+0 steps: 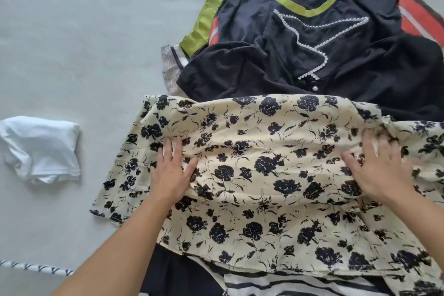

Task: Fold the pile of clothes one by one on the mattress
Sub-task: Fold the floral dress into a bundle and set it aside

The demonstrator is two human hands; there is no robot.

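A cream garment with a black flower print (259, 151) lies spread across the middle of the pale mattress (84, 43). My left hand (171, 170) lies flat on its left part with the fingers straight. My right hand (377, 168) presses flat on its right part, slightly blurred. Beyond it is the pile of clothes, topped by a dark top with a lime-green neckline and a pearl-trimmed star (312, 38). A black garment (230, 72) lies against the pile's front.
A folded white garment (40, 146) sits on the mattress at the left. Orange and lime-green fabric (204, 26) pokes out from under the pile. A black-and-white striped cloth (276, 283) lies under the floral garment's near edge. The mattress's patterned trim (36, 268) runs at the bottom left.
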